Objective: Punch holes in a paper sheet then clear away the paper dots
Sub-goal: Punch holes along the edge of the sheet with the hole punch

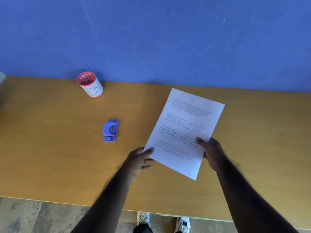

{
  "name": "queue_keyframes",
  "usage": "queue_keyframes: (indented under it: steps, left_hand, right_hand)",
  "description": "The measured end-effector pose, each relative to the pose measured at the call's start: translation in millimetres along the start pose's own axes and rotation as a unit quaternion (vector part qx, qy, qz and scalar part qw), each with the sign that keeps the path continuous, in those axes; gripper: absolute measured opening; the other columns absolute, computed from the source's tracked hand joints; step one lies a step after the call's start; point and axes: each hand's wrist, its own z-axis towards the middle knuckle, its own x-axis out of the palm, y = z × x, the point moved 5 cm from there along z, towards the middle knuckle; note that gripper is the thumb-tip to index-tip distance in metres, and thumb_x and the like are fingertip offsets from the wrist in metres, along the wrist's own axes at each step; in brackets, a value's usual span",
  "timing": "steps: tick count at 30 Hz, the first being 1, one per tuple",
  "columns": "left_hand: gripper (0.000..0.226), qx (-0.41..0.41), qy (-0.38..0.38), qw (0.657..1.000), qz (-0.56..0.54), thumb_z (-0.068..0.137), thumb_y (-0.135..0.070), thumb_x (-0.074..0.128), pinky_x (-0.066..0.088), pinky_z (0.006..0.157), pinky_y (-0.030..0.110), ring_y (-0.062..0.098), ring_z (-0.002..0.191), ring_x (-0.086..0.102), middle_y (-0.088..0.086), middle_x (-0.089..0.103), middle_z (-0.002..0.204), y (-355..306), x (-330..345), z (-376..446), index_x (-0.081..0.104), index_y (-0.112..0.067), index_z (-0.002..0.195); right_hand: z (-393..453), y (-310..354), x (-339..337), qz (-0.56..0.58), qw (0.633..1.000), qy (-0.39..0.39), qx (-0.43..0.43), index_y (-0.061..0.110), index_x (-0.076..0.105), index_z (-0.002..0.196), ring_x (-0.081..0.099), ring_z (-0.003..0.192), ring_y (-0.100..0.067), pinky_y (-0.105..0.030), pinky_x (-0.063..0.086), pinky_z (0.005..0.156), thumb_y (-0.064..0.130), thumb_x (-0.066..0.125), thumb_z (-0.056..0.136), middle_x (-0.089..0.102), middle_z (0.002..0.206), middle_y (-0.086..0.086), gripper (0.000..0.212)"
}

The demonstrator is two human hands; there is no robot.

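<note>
A white printed paper sheet (186,125) is held tilted over the right half of the wooden table (58,157). My left hand (138,160) pinches its lower left edge, thumb on top. My right hand (212,153) grips its right edge, thumb lying on the text. A small blue hole punch (110,130) lies on the table to the left of the sheet, apart from both hands. No paper dots are visible on the table.
A red-and-white cup (90,84) stands at the back left against the blue wall (151,39). The table's front edge (84,205) runs below my forearms, with floor and my shoes (182,223) beyond it.
</note>
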Motion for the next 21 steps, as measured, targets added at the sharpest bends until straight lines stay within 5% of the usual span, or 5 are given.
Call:
queue_keyframes:
  steps: [3,7,12,17,21]
  left_hand:
    - [0.009,0.108,-0.19,0.971,0.097,0.09,-0.022,0.066,0.048,0.074,0.031,0.026,0.094,0.067,0.007,0.072,0.099,-31.3,-55.1,13.6,0.07,-0.019,0.097]
    - [0.044,0.152,-0.401,0.858,0.281,0.085,-0.027,0.06,0.045,0.1,0.041,0.036,0.116,0.058,0.02,0.059,0.128,-68.9,-122.6,23.1,0.062,-0.009,0.125]
    - [0.047,0.006,-0.337,0.835,0.434,0.092,-0.044,0.047,0.046,0.095,0.042,0.043,0.109,0.056,0.021,0.055,0.128,-72.3,-163.5,64.8,0.062,-0.016,0.127]
    - [0.033,0.05,-0.301,0.856,0.417,0.094,-0.03,0.049,0.044,0.073,0.035,0.038,0.09,0.06,0.021,0.064,0.109,-82.6,-160.3,70.7,0.067,-0.007,0.11]
    - [0.028,0.076,-0.27,0.891,0.357,0.093,-0.023,0.055,0.048,0.074,0.04,0.033,0.084,0.061,0.019,0.066,0.093,-85.6,-150.6,73.2,0.069,0.001,0.097]
  right_hand:
    - [10.5,-10.6,-2.1,0.0,1.0,0.007,0.027,0.014,0.067,0.12,0.069,0.108,-0.032,-0.057,0.053,0.095,0.016,0.069,0.091,0.074,0.117,-0.008,0.029]
    - [19.4,-22.0,4.9,-0.027,0.998,0.006,0.048,0.014,0.068,0.118,0.071,0.103,-0.033,-0.056,0.055,0.093,0.019,0.071,0.09,0.074,0.116,-0.009,0.029]
    - [23.2,-22.7,21.5,-0.045,0.998,0.018,0.043,0.01,0.068,0.117,0.071,0.101,-0.032,-0.051,0.057,0.09,0.015,0.071,0.09,0.074,0.112,-0.009,0.028]
    - [28.4,-21.9,26.2,-0.064,0.997,0.033,0.027,0.01,0.07,0.11,0.072,0.1,-0.033,-0.053,0.056,0.091,0.014,0.071,0.09,0.075,0.11,-0.012,0.02]
    - [30.9,-22.5,24.7,-0.068,0.996,0.044,0.024,0.008,0.07,0.111,0.072,0.1,-0.035,-0.055,0.056,0.091,0.014,0.071,0.09,0.075,0.111,-0.013,0.022]
